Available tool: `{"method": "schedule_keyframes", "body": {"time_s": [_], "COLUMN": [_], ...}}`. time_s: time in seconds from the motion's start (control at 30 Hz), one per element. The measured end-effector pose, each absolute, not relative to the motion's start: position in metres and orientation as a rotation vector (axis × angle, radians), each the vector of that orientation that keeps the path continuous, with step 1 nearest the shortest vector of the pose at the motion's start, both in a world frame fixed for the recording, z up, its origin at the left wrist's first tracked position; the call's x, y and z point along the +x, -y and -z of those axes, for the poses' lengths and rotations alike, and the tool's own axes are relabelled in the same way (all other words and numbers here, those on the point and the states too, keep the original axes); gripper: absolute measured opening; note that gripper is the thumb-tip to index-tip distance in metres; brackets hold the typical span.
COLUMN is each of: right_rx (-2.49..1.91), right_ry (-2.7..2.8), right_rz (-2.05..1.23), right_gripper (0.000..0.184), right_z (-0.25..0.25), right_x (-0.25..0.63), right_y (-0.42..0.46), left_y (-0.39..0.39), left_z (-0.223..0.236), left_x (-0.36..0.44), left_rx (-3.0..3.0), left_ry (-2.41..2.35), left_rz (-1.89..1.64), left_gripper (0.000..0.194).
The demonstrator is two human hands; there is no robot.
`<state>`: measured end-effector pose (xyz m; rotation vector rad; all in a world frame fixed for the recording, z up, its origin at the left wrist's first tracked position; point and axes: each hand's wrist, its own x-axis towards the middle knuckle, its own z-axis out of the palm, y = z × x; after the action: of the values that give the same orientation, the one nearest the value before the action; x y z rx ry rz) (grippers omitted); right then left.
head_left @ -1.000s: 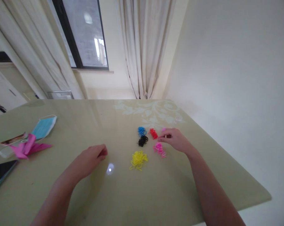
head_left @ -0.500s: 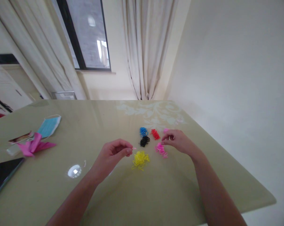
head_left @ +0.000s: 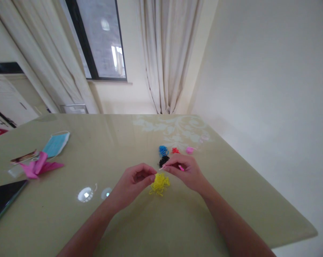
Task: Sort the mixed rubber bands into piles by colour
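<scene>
My left hand [head_left: 138,182] is pinched just left of the yellow rubber bands [head_left: 159,185], thumb against forefinger. A tiny pale pink rubber band [head_left: 161,169] shows in the narrow gap between the two hands, too small to see clearly. Thumb and fingertips of my right hand [head_left: 185,171] are closed at its other end, above the table. Behind this hand lie the pink rubber bands [head_left: 181,168], mostly hidden. The black rubber bands [head_left: 164,161] are partly covered by its fingers. Farther back are the blue rubber bands [head_left: 163,150] and the red rubber bands [head_left: 175,150].
A small pink item [head_left: 189,150] lies behind the right hand. At the left of the glossy table [head_left: 70,228] are a blue face mask [head_left: 56,144], a folded pink paper shape [head_left: 40,165] and a dark phone [head_left: 6,198]. A wall [head_left: 271,89] borders the right side.
My right hand has moved left and toward me from beside the pink bands, meeting the left fingertips. My left hand has shifted slightly right and nearer.
</scene>
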<state>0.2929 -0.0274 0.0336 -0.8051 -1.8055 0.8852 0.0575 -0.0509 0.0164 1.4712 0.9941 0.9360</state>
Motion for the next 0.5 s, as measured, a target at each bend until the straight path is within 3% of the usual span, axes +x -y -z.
{"method": "schedule_keyframes", "body": {"time_s": [0.23,0.5], "right_rx": [-0.750,-0.647], "right_ry": [1.590,1.542], "right_rz": [-0.828,-0.790], "right_gripper": [0.005,0.013], "right_z": [-0.044,-0.050], "right_x": [0.308,0.317], "right_y": [0.025,0.023], "left_y": [0.042,0.041], "left_z": [-0.002,0.003], "left_x": [0.055,0.059], "left_rx": [1.652,1.743], "left_ry": [-1.208,-1.252], "left_rz": [-0.895,-0.810], "left_gripper": [0.029,0.027]}}
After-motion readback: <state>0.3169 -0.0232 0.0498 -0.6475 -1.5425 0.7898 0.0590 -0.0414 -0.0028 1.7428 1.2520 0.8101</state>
